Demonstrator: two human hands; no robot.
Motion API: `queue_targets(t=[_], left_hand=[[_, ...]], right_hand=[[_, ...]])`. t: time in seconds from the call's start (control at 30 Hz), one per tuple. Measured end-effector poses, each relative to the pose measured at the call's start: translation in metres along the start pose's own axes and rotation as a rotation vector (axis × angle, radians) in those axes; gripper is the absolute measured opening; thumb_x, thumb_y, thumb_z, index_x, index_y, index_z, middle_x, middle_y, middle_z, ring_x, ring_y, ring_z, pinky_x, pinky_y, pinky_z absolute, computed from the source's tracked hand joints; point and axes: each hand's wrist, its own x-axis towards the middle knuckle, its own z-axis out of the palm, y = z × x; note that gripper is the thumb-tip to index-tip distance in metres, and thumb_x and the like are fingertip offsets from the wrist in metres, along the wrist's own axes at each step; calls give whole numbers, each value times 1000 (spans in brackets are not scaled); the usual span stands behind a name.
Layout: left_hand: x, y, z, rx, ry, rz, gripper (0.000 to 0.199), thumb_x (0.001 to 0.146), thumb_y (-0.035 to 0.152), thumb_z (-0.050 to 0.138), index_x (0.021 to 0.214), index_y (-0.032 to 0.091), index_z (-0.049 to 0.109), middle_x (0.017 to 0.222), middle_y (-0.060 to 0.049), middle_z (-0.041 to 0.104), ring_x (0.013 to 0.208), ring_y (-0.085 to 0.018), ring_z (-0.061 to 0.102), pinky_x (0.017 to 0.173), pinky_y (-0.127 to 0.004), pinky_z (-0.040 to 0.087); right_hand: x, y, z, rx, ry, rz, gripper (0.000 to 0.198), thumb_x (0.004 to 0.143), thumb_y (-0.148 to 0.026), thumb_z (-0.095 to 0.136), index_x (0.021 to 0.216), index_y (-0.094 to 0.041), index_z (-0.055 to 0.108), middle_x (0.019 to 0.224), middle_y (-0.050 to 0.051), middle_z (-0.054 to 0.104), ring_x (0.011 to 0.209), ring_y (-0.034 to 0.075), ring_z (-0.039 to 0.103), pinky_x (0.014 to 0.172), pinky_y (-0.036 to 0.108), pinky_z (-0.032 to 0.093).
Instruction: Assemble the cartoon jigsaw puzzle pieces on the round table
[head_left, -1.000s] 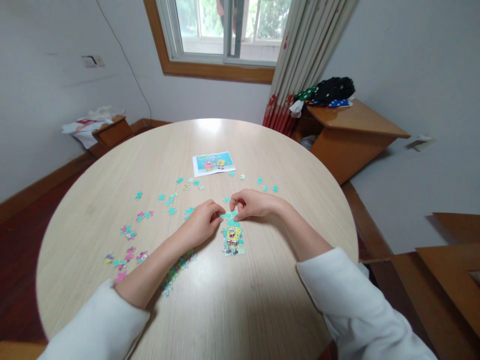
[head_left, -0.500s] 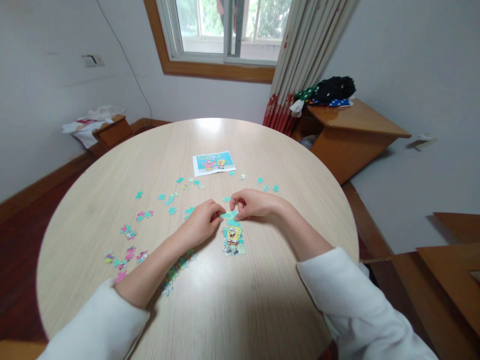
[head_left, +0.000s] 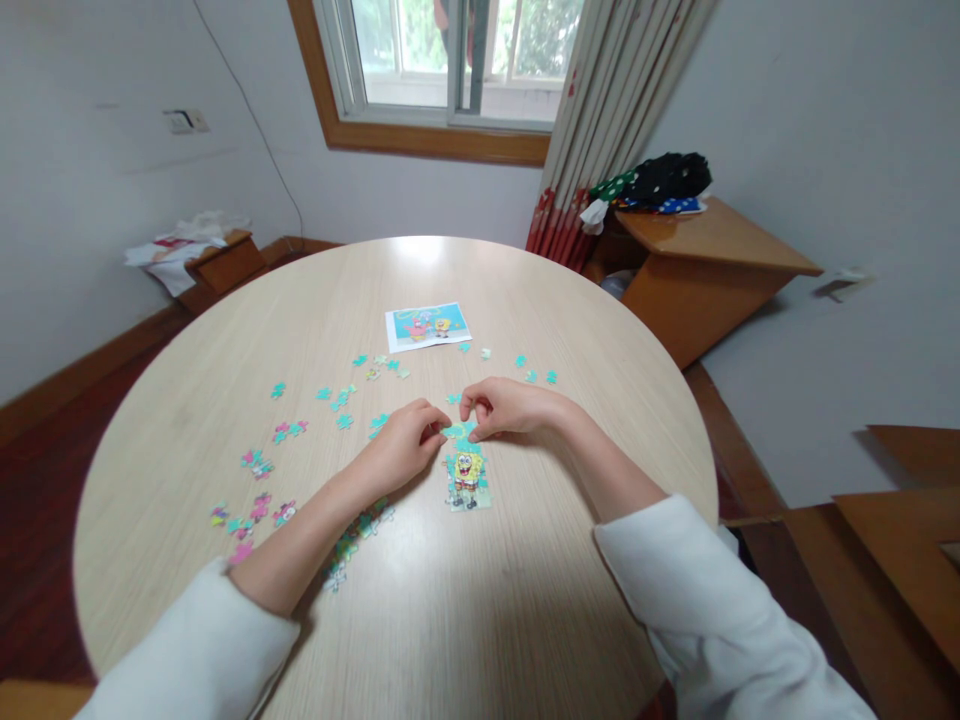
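Note:
A partly joined jigsaw puzzle (head_left: 468, 480) lies flat in front of me, showing a yellow square cartoon figure on light blue. Pale green-blue puzzle pieces (head_left: 460, 431) sit at its upper end, between my two hands. My left hand (head_left: 407, 440) comes in from the left, thumb and fingertips pinched at the left edge of these pieces. From the right, my right hand (head_left: 510, 405) curls over, its thumb and index finger gripping their right side. The fingers partly cover what each hand grips. One loose blue piece (head_left: 453, 399) lies just beyond the hands.
A printed reference picture (head_left: 427, 327) lies farther back on the round table (head_left: 555, 590). Loose pink and blue pieces (head_left: 260, 507) are scattered at the left, with a joined strip (head_left: 352, 540) beside my left forearm. Several blue pieces (head_left: 531, 376) lie beyond my right hand.

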Motion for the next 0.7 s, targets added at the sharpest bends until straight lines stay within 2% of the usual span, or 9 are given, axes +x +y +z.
queue_targets(t=[0.33, 0.7], left_hand=[[-1, -2, -4, -2, -12, 11, 14, 78, 16, 56, 88, 17, 67, 84, -5, 63, 76, -16, 58, 71, -30, 47], [-1, 5, -5, 25, -30, -58, 13, 77, 20, 61, 88, 14, 66, 84, -6, 60, 75, -17, 57, 69, -30, 45]], right_hand=[[0, -1, 0, -1, 3, 6, 21, 67, -16, 70, 85, -16, 59, 55, -7, 49, 53, 9, 47, 50, 21, 34], [1, 2, 1, -5, 12, -9, 21, 67, -17, 70, 84, -16, 58, 55, -7, 49, 53, 9, 47, 49, 21, 34]])
